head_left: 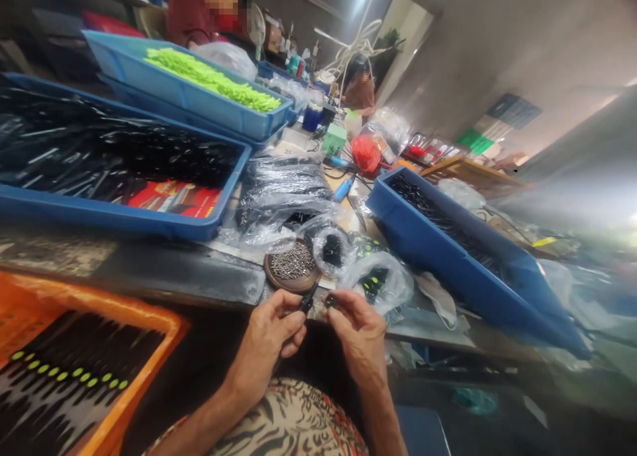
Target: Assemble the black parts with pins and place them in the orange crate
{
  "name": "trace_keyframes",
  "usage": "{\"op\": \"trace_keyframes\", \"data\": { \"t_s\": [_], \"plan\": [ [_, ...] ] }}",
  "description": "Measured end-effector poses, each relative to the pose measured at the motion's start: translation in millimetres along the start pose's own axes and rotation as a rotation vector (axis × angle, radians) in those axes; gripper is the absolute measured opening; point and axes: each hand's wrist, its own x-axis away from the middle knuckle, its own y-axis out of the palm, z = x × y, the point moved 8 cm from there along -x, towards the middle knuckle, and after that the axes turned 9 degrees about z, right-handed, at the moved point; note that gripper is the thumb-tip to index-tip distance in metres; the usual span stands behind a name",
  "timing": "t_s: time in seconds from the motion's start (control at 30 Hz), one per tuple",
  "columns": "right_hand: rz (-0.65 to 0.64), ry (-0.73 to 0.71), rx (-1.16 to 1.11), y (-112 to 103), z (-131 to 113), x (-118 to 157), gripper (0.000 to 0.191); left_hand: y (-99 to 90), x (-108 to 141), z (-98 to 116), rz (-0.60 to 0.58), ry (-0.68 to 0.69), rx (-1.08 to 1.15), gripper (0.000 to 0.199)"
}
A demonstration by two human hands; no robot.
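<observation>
My left hand (279,323) is closed around a slim black part (307,301), whose narrow tip points up and away from me. Close on its right, my right hand (357,326) pinches a small dark piece (330,301) between thumb and fingertips. A narrow gap separates the two parts. Just beyond my fingers lies a round brown dish (283,285) of small metal pins (293,259). Beside the dish stand clear plastic bags, one with black pieces (330,250) and another with black and yellow-green pieces (371,283).
Blue bins flank the bench: black parts in the left bin (199,229), bright green pieces in the bin behind (189,81), black parts in the right bin (448,263). An orange crate (164,350) holds rows of black parts at lower left. Two people sit farther back.
</observation>
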Motion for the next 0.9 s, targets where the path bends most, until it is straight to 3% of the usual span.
{"op": "trace_keyframes", "data": {
  "t_s": [0.17, 0.33, 0.53, 0.9],
  "plan": [
    [-0.027, 0.011, 0.002, 16.2, 6.1, 6.0, 0.021, -2.3, -1.0, 1.6, 0.009, 0.035, 0.004, 0.012],
    [-0.022, -0.074, 0.081, 24.3, -3.1, 10.1, 0.020, -4.8, -1.5, 0.5, 0.011, 0.062, -0.015, 0.013],
    [-0.004, -0.221, 0.201, 27.4, -11.6, 14.9, 0.018, -3.7, 1.6, 2.8, 0.017, 0.083, -0.045, 0.014],
    [0.006, -0.223, 0.199, 27.6, -7.7, 16.1, 0.016, -5.9, 1.7, 1.8, 0.037, 0.093, -0.102, 0.011]
  ]
}}
